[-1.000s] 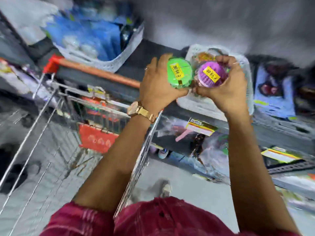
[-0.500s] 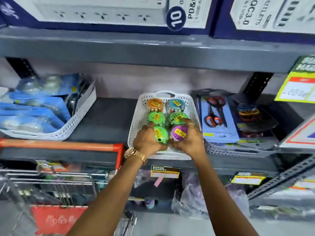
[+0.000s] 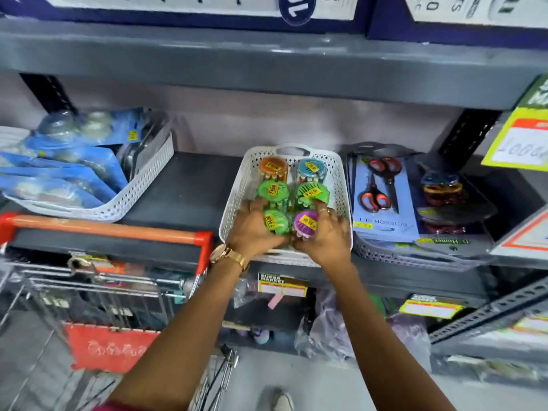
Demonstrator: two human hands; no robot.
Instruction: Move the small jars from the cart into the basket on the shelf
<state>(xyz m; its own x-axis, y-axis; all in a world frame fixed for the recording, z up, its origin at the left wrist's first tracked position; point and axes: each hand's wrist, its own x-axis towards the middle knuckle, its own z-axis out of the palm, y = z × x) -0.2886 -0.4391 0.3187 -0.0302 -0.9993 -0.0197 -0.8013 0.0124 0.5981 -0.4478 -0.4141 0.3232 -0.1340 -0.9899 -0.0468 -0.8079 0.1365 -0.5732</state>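
Left hand (image 3: 252,232) gripped green jar (image 3: 275,221) | right hand (image 3: 324,237) gripped purple jar (image 3: 305,222) | both upright, side by side in basket's (image 3: 237,203) near row (four jars behind) | release probably next

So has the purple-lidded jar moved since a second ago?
Yes. The purple-lidded jar, in the right hand, has gone from above the white basket's near rim down into its front row, beside the green jar.

basket (image 3: 234,216) full of jars (image 3: 272,189); bare shelf (image 3: 189,191) to its left.
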